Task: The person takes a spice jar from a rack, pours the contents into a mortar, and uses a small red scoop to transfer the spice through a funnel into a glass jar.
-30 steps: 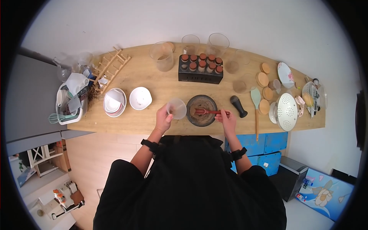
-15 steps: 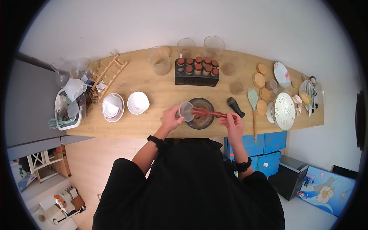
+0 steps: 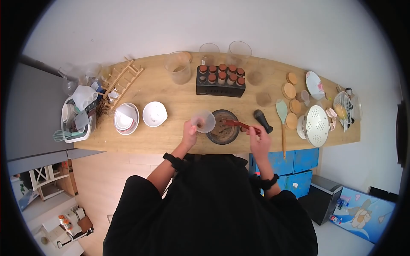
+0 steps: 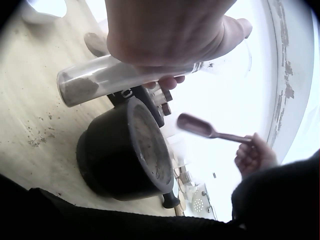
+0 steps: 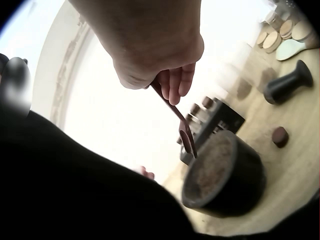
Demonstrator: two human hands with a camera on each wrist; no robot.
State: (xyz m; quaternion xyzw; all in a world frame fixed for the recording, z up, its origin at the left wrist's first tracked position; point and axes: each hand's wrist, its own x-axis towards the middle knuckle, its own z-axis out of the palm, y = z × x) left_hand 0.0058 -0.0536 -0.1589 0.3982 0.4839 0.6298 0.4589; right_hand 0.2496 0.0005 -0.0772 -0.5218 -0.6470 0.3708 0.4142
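Note:
My left hand [image 3: 189, 133] grips a glass tube [image 4: 92, 82] with brown powder at its bottom. A clear funnel [image 3: 204, 121] sits at the tube's mouth, its wide rim facing up in the head view. With its fingers, my right hand [image 3: 260, 143] pinches the handle of a reddish-brown scoop [image 4: 197, 125]. The scoop's bowl hangs over the dark mortar [image 4: 107, 160], whose inside is coated with brown powder. Beside the mortar lies a brown cap [image 5: 280, 136]. Farther right rests the black pestle [image 3: 263, 121].
A black rack [image 3: 220, 88] of capped tubes stands behind the mortar. White bowls [image 3: 155, 114] are to the left. On the right are a spatula [image 3: 282, 112], wooden lids [image 3: 288, 91] and a white colander [image 3: 316, 124]. Glass jars [image 3: 177, 70] line the back.
The scoop went from the mortar to the funnel's mouth, then back right over the mortar. My left hand tilted the funnel toward the scoop, then drew it back left and upright.

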